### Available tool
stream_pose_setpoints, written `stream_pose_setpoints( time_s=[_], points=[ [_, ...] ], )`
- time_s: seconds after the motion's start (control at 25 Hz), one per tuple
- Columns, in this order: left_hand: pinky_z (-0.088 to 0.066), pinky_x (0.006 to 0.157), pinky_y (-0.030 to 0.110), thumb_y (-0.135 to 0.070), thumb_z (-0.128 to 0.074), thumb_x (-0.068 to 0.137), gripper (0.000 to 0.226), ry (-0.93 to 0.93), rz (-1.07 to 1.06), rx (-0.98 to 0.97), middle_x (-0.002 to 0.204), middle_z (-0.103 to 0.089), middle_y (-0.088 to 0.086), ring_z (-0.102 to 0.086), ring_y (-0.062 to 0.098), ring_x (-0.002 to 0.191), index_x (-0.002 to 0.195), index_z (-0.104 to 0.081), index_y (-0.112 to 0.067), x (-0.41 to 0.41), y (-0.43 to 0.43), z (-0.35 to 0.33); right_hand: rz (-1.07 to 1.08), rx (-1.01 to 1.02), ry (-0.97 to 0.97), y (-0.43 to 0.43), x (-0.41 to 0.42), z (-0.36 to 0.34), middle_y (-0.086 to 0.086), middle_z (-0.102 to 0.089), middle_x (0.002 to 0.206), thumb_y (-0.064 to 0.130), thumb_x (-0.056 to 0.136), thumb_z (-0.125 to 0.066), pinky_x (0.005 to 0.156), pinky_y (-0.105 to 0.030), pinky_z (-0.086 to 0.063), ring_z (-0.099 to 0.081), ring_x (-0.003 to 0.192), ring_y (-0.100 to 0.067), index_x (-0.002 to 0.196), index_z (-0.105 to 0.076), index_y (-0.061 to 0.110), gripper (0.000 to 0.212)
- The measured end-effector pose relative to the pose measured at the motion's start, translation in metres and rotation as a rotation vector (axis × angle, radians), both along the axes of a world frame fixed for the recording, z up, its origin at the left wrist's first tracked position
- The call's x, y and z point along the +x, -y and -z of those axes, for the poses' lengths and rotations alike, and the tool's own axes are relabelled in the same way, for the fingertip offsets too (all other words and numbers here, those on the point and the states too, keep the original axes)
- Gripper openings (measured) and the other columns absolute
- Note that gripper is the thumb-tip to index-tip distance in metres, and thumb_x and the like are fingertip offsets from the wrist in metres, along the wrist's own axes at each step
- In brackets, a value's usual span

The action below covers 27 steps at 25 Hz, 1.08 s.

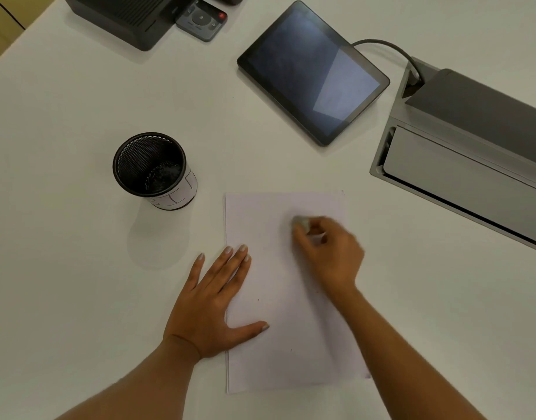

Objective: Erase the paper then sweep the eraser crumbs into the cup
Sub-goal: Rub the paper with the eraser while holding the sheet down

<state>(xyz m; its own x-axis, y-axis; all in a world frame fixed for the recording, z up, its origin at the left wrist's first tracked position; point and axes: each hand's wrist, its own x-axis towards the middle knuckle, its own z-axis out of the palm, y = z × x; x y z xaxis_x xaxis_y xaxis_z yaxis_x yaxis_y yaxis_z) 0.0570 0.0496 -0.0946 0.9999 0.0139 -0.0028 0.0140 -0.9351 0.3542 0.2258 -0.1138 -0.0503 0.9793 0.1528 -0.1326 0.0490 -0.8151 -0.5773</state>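
Head view catches me mid-erase: my right grip point(330, 253) pinches the eraser point(301, 222) against the paper point(291, 359) toward twelve o'clock, my left grip point(215, 298) lies flat and released on its nine o'clock edge, and sweeping crumbs into the cup point(175, 192) at ten o'clock is not yet begun.

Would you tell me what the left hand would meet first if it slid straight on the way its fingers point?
Probably the tablet. The left hand lies flat on the left edge of the paper, fingers aimed forward and slightly right; the cup stands left of that line.
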Motion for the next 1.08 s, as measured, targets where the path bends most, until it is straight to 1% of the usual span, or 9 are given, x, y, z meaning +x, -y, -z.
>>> stream_pose_setpoints(
  time_s=[0.12, 0.24, 0.32, 0.48, 0.56, 0.68, 0.72, 0.88, 1.08],
  points=[
    [-0.015, 0.125, 0.051, -0.082, -0.05, 0.082, 0.103, -0.001, 0.005, 0.001, 0.167, -0.024, 0.0, -0.021, 0.018, 0.155, 0.156, -0.033, -0.012, 0.0, 0.0, 0.0, 0.089, 0.044, 0.026, 0.002, 0.008, 0.002, 0.017, -0.066, 0.078, 0.049, 0.088, -0.065, 0.069, -0.028, -0.051, -0.062, 0.068, -0.006, 0.083, -0.068, 0.03, 0.02],
    [-0.016, 0.124, 0.052, -0.082, -0.05, 0.083, 0.102, 0.003, 0.005, -0.007, 0.166, -0.026, 0.001, -0.022, 0.019, 0.154, 0.155, -0.035, -0.012, -0.001, 0.0, 0.001, -0.209, 0.085, 0.017, -0.012, -0.064, 0.005, 0.012, -0.069, 0.075, 0.046, 0.088, -0.063, 0.059, -0.03, -0.052, -0.063, 0.061, -0.009, 0.079, -0.07, 0.027, 0.022],
    [-0.016, 0.124, 0.052, -0.082, -0.049, 0.083, 0.102, 0.0, 0.008, -0.004, 0.166, -0.026, 0.001, -0.022, 0.018, 0.154, 0.155, -0.036, -0.012, 0.0, 0.0, 0.0, -0.316, 0.055, 0.097, -0.006, -0.061, 0.009, 0.011, -0.069, 0.073, 0.045, 0.087, -0.065, 0.054, -0.031, -0.052, -0.064, 0.058, -0.01, 0.077, -0.07, 0.027, 0.021],
    [-0.015, 0.124, 0.051, -0.083, -0.047, 0.084, 0.103, -0.013, 0.013, 0.015, 0.167, -0.024, 0.001, -0.019, 0.018, 0.155, 0.156, -0.033, -0.012, 0.0, -0.001, 0.0, 0.051, -0.018, 0.064, 0.002, 0.02, 0.0, 0.018, -0.066, 0.08, 0.048, 0.09, -0.063, 0.058, -0.018, -0.04, -0.065, 0.073, -0.007, 0.082, -0.068, 0.03, 0.02],
    [-0.015, 0.124, 0.052, -0.083, -0.047, 0.084, 0.102, -0.011, 0.016, 0.016, 0.167, -0.024, 0.001, -0.02, 0.019, 0.155, 0.156, -0.034, -0.012, 0.0, 0.0, 0.001, 0.0, 0.025, 0.065, -0.008, 0.005, 0.002, 0.015, -0.067, 0.078, 0.045, 0.09, -0.064, 0.056, -0.021, -0.043, -0.065, 0.069, -0.009, 0.081, -0.068, 0.028, 0.02],
    [-0.017, 0.123, 0.053, -0.082, -0.047, 0.084, 0.101, -0.012, 0.016, 0.009, 0.166, -0.026, 0.001, -0.022, 0.019, 0.154, 0.155, -0.037, -0.011, 0.0, 0.0, 0.001, -0.33, 0.039, 0.144, -0.021, -0.058, 0.012, 0.009, -0.068, 0.071, 0.039, 0.086, -0.067, 0.049, -0.028, -0.05, -0.063, 0.055, -0.013, 0.075, -0.069, 0.025, 0.018],
    [-0.017, 0.123, 0.053, -0.082, -0.047, 0.084, 0.101, -0.015, 0.017, 0.01, 0.167, -0.026, 0.001, -0.022, 0.019, 0.154, 0.155, -0.036, -0.011, 0.0, 0.0, 0.0, -0.339, 0.042, 0.141, -0.017, -0.049, 0.011, 0.009, -0.069, 0.071, 0.04, 0.085, -0.067, 0.049, -0.029, -0.051, -0.063, 0.055, -0.013, 0.074, -0.068, 0.024, 0.019],
    [-0.012, 0.125, 0.05, -0.083, -0.044, 0.085, 0.102, -0.021, 0.02, 0.018, 0.168, -0.023, 0.001, -0.019, 0.019, 0.155, 0.157, -0.031, -0.012, 0.0, -0.001, -0.001, 0.015, 0.027, 0.054, -0.008, 0.017, 0.003, 0.014, -0.07, 0.084, 0.047, 0.09, -0.064, 0.06, -0.02, -0.045, -0.064, 0.071, -0.005, 0.083, -0.069, 0.029, 0.02],
    [-0.015, 0.124, 0.052, -0.083, -0.045, 0.084, 0.102, -0.016, 0.005, -0.003, 0.167, -0.026, 0.0, -0.021, 0.018, 0.155, 0.156, -0.034, -0.012, 0.001, 0.0, 0.0, -0.212, 0.098, 0.013, -0.027, -0.046, 0.006, 0.013, -0.069, 0.079, 0.046, 0.088, -0.065, 0.057, -0.025, -0.049, -0.063, 0.065, -0.004, 0.08, -0.069, 0.027, 0.021]
  ],
)
